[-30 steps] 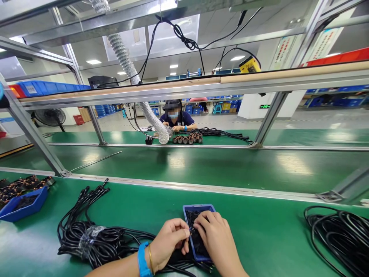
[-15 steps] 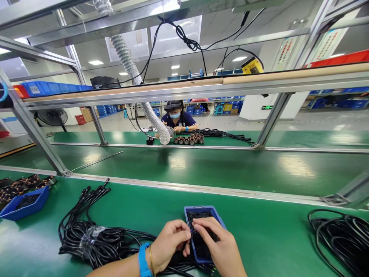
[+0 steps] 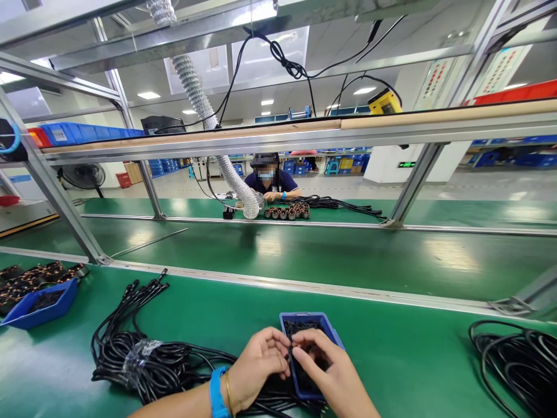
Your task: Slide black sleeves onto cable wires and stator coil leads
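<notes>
Both hands meet at the near edge of the table point(image 3: 391, 360), fingertips pressed together on a small black cable end point(image 3: 290, 349) between them. Left hand point(image 3: 256, 366), wearing a blue wristband point(image 3: 216, 392) and a thin gold bangle, pinches the piece with thumb and forefinger from the left; right hand point(image 3: 331, 371) closes its grip on the same piece from the right. What exactly the small part is cannot be made out.

They work just above a small blue tray point(image 3: 307, 319) holding dark small parts, which sits near the middle of the near edge and is partly covered by the right hand. A cable runs from the pinched end under the left hand towards a taped bundle of black cables point(image 3: 143, 363) lying to the left on the green mat, its connector ends fanned towards the far rail. Another coil of black cable point(image 3: 517, 363) lies at the right edge. At the far left edge sits a second blue tray point(image 3: 41, 302) with copper-wound parts beside it.

Across the belt, another person point(image 3: 270, 180) sits at the opposite table beside a silver flexible duct point(image 3: 209, 122), with a row of copper-wound parts point(image 3: 287, 212) in front of them.
</notes>
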A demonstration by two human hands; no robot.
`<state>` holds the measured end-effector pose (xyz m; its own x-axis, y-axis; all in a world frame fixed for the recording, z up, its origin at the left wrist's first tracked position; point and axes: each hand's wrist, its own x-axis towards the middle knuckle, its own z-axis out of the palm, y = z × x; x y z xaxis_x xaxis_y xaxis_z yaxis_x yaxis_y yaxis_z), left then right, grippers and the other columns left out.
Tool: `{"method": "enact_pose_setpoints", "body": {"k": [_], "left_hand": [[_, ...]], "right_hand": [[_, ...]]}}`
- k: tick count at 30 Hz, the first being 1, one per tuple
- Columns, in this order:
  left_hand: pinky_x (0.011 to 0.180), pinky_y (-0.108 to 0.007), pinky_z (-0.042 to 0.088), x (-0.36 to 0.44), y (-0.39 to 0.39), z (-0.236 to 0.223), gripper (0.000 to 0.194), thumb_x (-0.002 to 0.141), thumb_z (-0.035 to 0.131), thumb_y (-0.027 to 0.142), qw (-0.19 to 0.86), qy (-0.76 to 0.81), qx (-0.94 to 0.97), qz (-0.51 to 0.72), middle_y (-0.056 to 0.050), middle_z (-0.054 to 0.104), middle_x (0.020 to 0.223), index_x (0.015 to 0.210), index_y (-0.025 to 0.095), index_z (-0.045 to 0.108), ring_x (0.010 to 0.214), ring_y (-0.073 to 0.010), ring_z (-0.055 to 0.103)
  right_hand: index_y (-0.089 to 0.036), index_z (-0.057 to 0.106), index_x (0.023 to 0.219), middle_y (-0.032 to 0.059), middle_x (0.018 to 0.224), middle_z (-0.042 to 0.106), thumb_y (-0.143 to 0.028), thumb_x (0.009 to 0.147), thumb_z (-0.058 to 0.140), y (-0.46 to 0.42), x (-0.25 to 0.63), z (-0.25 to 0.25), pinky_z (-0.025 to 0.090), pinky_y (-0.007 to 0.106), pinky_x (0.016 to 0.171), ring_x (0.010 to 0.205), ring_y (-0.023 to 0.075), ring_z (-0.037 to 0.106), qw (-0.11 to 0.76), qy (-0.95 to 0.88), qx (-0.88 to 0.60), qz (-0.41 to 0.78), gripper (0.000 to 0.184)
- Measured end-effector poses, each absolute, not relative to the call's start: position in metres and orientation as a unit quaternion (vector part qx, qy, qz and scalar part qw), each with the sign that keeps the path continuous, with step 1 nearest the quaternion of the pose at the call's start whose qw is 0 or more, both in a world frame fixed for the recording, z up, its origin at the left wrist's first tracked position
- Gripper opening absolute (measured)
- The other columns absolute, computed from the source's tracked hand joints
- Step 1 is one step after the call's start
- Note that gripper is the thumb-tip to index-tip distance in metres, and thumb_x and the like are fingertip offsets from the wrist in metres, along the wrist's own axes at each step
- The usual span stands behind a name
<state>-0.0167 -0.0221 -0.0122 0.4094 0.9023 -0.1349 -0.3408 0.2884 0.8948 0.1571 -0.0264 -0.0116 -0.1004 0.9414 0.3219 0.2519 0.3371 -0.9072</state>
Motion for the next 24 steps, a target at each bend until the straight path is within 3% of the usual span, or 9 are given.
{"method": "enact_pose_setpoints", "body": {"k": [5,8,14,16,19,21,24], "left_hand": [[0.074,-0.028,0.049,-0.019,-0.021,-0.012,0.043,0.059,0.087,0.016,0.710,0.328,0.428,0.453,0.000,0.061,0.082,0.091,0.016,0.057,0.076,-0.0129,0.057],[0.073,-0.027,0.050,-0.020,-0.020,-0.014,0.047,0.058,0.093,0.022,0.701,0.329,0.422,0.472,0.000,0.062,0.078,0.085,0.017,0.054,0.074,-0.0128,0.058],[0.070,-0.026,0.049,-0.020,-0.021,-0.020,0.049,0.061,0.094,0.030,0.700,0.310,0.432,0.476,0.002,0.062,0.074,0.077,0.018,0.049,0.069,-0.0122,0.060],[0.068,-0.025,0.048,-0.020,-0.019,-0.019,0.047,0.065,0.093,0.033,0.692,0.307,0.446,0.477,0.002,0.061,0.074,0.077,0.018,0.049,0.068,-0.0119,0.060],[0.067,-0.025,0.046,-0.024,-0.018,-0.011,0.045,0.071,0.089,0.039,0.680,0.299,0.474,0.473,0.002,0.061,0.077,0.081,0.019,0.050,0.068,-0.0116,0.060],[0.070,-0.026,0.047,-0.030,-0.023,-0.008,0.043,0.074,0.087,0.042,0.670,0.306,0.518,0.435,0.000,0.063,0.084,0.085,0.019,0.052,0.072,-0.0137,0.064],[0.082,-0.032,0.050,-0.050,-0.038,-0.019,0.034,0.083,0.078,0.049,0.608,0.294,0.668,0.312,-0.006,0.070,0.092,0.087,0.020,0.060,0.087,-0.0209,0.068]], "right_hand": [[-0.020,0.075,0.081,0.0033,0.074,0.072,-0.054,0.082,0.071,-0.027,0.154,-0.007,0.055,0.027,0.061,0.065,0.0176,0.066,0.483,-0.584,-0.448,0.474,0.035],[-0.019,0.075,0.076,0.0023,0.070,0.071,-0.054,0.080,0.073,-0.028,0.151,-0.011,0.052,0.026,0.058,0.060,0.0160,0.061,0.477,-0.579,-0.450,0.484,0.034],[-0.020,0.065,0.067,0.0015,0.071,0.069,-0.054,0.080,0.073,-0.029,0.138,-0.023,0.053,0.029,0.067,0.068,0.0185,0.065,0.494,-0.581,-0.431,0.482,0.038],[-0.020,0.065,0.071,0.0006,0.068,0.068,-0.054,0.079,0.074,-0.028,0.136,-0.023,0.053,0.029,0.064,0.065,0.0184,0.066,0.492,-0.580,-0.434,0.484,0.036],[-0.020,0.072,0.098,0.0020,0.076,0.072,-0.058,0.080,0.070,-0.022,0.149,-0.018,0.053,0.028,0.061,0.067,0.0192,0.068,0.466,-0.615,-0.473,0.424,0.042],[-0.020,0.069,0.116,0.0057,0.090,0.074,-0.061,0.085,0.058,-0.014,0.167,-0.016,0.054,0.030,0.065,0.077,0.0215,0.070,0.450,-0.631,-0.537,0.333,0.052],[-0.019,0.070,0.117,0.0111,0.104,0.073,-0.050,0.085,0.058,0.000,0.196,-0.020,0.053,0.037,0.075,0.094,0.0280,0.068,0.422,-0.608,-0.635,0.221,0.045]]}}
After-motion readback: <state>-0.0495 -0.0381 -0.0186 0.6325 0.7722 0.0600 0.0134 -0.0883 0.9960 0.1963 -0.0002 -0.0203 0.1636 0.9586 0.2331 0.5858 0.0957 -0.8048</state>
